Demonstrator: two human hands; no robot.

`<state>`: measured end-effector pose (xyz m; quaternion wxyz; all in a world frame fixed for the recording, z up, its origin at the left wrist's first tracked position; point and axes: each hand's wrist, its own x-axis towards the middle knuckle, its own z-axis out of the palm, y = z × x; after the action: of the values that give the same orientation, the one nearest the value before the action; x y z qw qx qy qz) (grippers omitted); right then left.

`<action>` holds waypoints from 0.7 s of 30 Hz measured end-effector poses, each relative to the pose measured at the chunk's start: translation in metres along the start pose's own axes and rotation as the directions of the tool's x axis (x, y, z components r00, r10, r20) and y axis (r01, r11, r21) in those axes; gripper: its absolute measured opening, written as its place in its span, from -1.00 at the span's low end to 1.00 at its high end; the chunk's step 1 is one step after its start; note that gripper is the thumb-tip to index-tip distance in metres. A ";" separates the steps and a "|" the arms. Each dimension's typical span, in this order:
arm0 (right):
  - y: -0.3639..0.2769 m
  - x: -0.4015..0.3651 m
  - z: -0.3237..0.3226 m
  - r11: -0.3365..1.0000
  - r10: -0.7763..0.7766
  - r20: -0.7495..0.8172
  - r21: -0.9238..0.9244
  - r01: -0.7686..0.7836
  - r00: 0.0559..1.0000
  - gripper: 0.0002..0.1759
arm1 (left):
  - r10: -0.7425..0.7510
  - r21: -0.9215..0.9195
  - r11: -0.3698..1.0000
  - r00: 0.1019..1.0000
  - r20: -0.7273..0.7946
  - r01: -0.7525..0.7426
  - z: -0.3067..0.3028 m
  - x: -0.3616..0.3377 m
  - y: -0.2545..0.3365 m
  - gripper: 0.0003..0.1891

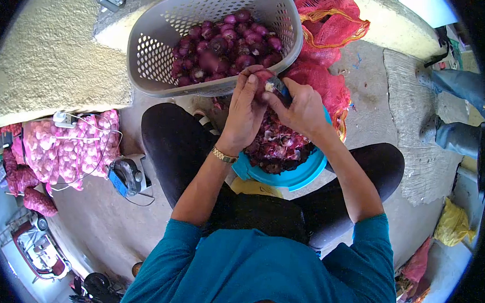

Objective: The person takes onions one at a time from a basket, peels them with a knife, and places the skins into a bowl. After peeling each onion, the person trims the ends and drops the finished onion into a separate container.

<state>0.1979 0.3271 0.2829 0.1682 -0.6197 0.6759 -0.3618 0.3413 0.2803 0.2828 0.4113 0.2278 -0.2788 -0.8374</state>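
Before our knees stands a basket [149, 55] with onions [225, 48] in it. Nearer to us, between the knees, is a bowl [290, 178] with peels [278, 145] in it. Above it our left hand [244, 113] and right hand [304, 111] meet on a single onion [263, 79]. Mesh sacks [324, 74] lie right of the basket, and a netted bag [64, 149] and a scale [125, 176] lie far left.

A bare grey concrete floor [104, 221] lies in bright daylight. A rough, pale plastered wall [51, 62] stands at the left, and a coarse woven mat [417, 126] lies on the floor at the right.
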 end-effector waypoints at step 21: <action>-0.005 -0.003 -0.006 0.953 0.198 0.079 0.220 -0.210 0.977 -0.42 | 0.019 -0.225 0.974 0.998 -0.058 -0.032 0.000 -0.003 0.005 -0.62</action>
<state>0.1981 0.3315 0.2902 0.2931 -0.5332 0.6855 -0.3998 0.3453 0.2800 0.2862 0.4530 0.1992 -0.1732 -0.8516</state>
